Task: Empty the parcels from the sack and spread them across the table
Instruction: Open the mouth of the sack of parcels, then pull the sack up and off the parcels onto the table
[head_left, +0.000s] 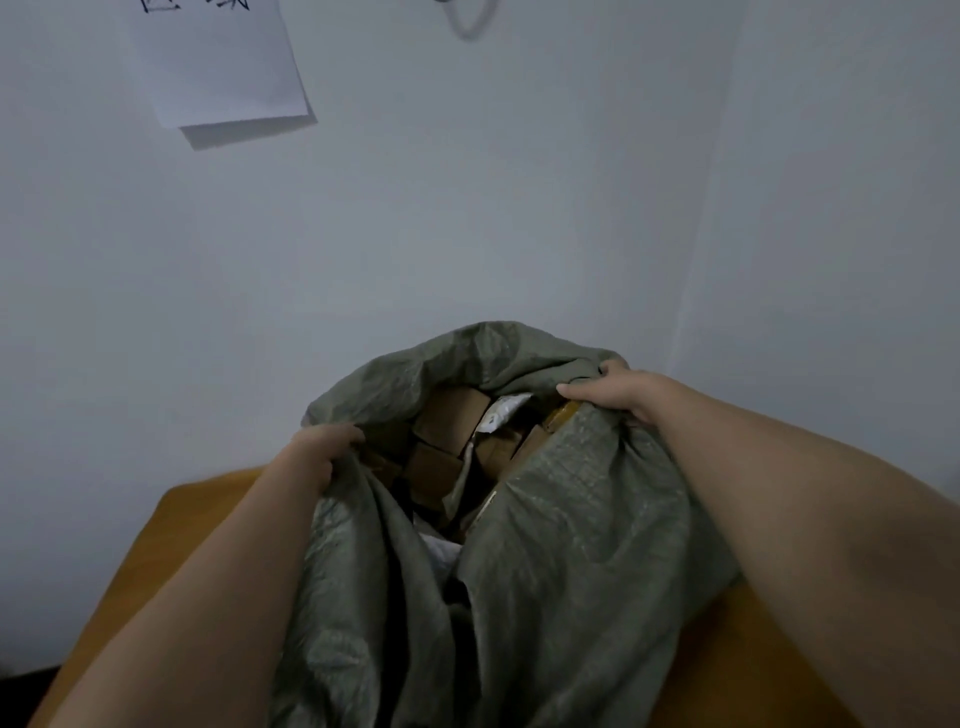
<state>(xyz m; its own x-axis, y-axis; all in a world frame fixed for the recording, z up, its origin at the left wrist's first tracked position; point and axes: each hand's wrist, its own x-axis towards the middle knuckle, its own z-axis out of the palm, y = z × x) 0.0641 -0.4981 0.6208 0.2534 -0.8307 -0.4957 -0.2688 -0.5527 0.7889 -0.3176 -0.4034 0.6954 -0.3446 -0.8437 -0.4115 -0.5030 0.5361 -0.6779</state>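
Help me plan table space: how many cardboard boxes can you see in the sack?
About 4, all in the sack's open mouth: one at the back, one below it, one in the middle, an edge under the right hand. More are probably hidden deeper.

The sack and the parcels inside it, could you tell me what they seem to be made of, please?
The sack looks like grey-green woven plastic, matte: a fine weave grid shows and it crumples stiffly. The parcels look like plain brown cardboard, with flat faces and square edges.
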